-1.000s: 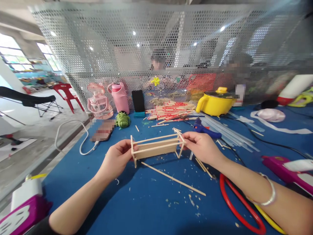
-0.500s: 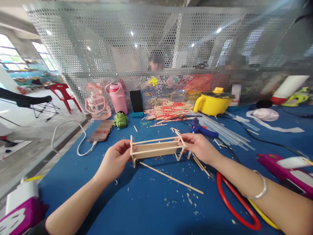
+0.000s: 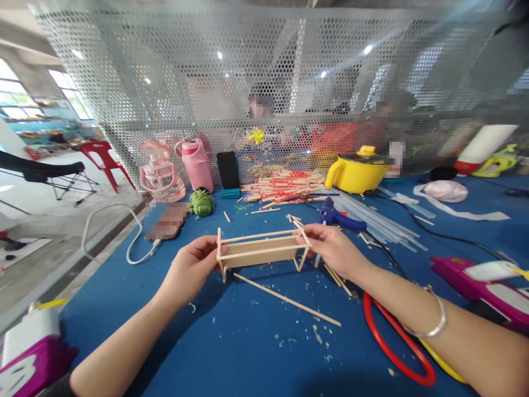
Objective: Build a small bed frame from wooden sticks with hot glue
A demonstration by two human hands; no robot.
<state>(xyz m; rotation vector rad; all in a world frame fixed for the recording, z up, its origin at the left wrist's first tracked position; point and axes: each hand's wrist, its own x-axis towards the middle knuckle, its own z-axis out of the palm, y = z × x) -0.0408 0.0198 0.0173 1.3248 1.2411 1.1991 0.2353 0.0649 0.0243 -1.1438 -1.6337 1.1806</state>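
Between my hands is a small frame made of wooden sticks [image 3: 258,255], with long rails and a leg at each corner. My left hand [image 3: 197,259] pinches its left end, and my right hand [image 3: 326,245] grips the right end near the upper corner. Some fingertips are hidden behind the frame. Just below it, a loose wooden stick [image 3: 289,300] lies slantwise on the blue table [image 3: 231,342]. Close behind my right hand rests a blue glue gun [image 3: 343,219]. A few short sticks [image 3: 336,280] lie under my right wrist.
A pile of red-marked sticks [image 3: 281,184] is at the back, beside a yellow pot [image 3: 359,172]. Clear glue sticks [image 3: 384,220] lie to the right. Green yarn [image 3: 202,203], a pink bottle [image 3: 197,165] and a phone [image 3: 169,220] are left. A red loop [image 3: 392,344] lies under my right forearm.
The whole view has shifted slightly, so everything sits a little further left. Both hands keep their hold on the stick frame, which looks unchanged.
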